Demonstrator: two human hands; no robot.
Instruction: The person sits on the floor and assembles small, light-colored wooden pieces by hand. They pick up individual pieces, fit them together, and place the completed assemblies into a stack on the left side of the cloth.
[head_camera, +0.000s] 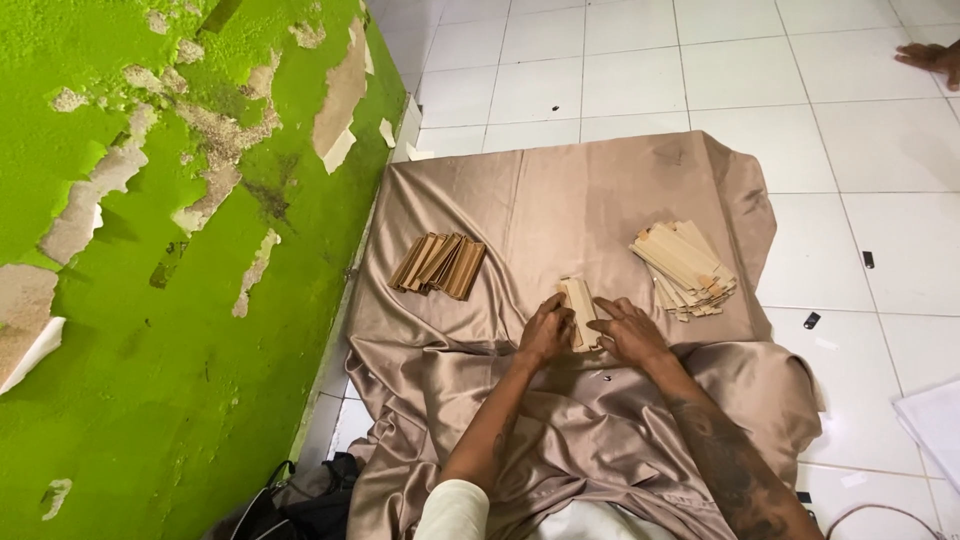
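Head view, only one I have: both hands meet over a small stack of flat wooden strips (579, 310) lying on the tan satin cloth (560, 200), middle of the cloth, just in front of the knees. Left hand (546, 332) is curled, fingers pressed together against the stack's left edge, thumb tucked up near its near end. Right hand (630, 330) lies flatter, fingers loosely spread, tips touching the stack's right side; I can't tell if anything is pinched underneath. I read this as squaring up the strips, so I'd say squeeze evenly from both sides, keep the ends flush, and press down lightly because the slick cloth lets pieces slide. Left of the hands, well apart, a darker bundle of strips (440, 264) lies fanned. To the right, a bigger pale pile of strips (685, 268) sits near the cloth's edge. Peeling green wall (180, 300) on the left, white floor tiles (860, 150) around, another person's hand (932, 58) top right corner.
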